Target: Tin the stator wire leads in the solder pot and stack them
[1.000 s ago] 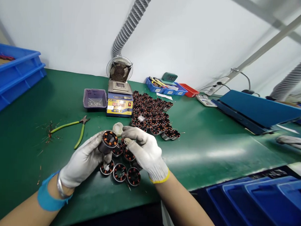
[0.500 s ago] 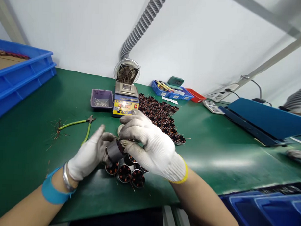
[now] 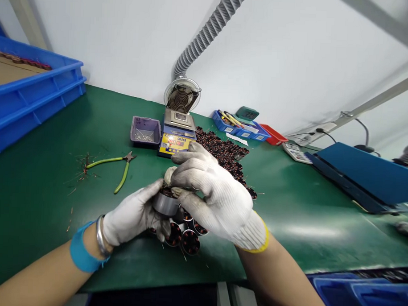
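Note:
My left hand (image 3: 136,213), in a white glove, holds a grey metal cylinder (image 3: 165,204) with its open end tilted upward. My right hand (image 3: 209,189), also gloved, pinches at the rim of the cylinder; whatever its fingertips grip is too small to make out. Just behind the cylinder is a pale round lump (image 3: 169,175), partly covered by my right fingers. Below and right of the cylinder stand several similar cylinders with copper windings (image 3: 190,242). Green-handled cutters (image 3: 123,177) lie open on the table to the left.
Behind my hands are a purple tray (image 3: 145,143), a yellow-blue heating unit (image 3: 173,145) and many wound cylinders (image 3: 220,149). Blue bins (image 3: 225,124) and a red tray (image 3: 274,136) stand farther back. A blue crate (image 3: 38,93) is at left, a blue folder-like device (image 3: 367,174) at right.
The held cylinder has turned from lying sideways to standing nearly upright. My left fingers have shifted beneath it. The camera view has moved slightly, shifting the scene to the right.

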Demonstrator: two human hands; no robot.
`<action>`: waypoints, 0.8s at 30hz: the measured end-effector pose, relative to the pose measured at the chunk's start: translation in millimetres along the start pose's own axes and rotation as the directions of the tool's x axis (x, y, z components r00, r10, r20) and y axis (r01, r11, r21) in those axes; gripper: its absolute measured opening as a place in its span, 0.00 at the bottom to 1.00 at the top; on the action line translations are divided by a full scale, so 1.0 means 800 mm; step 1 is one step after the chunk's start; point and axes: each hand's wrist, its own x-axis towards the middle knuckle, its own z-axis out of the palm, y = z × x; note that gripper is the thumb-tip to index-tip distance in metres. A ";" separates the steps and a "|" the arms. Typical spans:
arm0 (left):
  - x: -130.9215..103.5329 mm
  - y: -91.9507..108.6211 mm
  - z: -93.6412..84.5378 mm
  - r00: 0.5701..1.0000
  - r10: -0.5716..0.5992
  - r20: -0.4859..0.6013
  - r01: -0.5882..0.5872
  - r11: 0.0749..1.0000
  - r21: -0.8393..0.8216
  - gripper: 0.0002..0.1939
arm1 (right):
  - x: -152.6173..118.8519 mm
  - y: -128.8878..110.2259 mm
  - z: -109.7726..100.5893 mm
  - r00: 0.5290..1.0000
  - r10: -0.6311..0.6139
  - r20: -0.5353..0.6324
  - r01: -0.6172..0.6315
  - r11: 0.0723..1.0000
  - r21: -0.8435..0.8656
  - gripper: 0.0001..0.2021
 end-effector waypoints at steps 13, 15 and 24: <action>0.007 -0.009 0.007 0.906 0.351 -0.235 -0.279 0.915 0.291 0.25 | -0.063 -0.005 0.050 0.841 0.477 -0.254 -0.474 0.877 0.078 0.23; 0.001 -0.013 0.010 0.917 0.362 -0.168 -0.281 0.885 0.372 0.23 | -0.064 -0.003 0.066 0.888 0.440 -0.129 -0.442 0.897 0.017 0.31; -0.012 -0.010 -0.006 0.779 0.626 0.030 -0.417 0.483 0.770 0.05 | -0.081 0.002 0.063 0.949 0.254 -0.187 -0.280 0.951 -0.129 0.25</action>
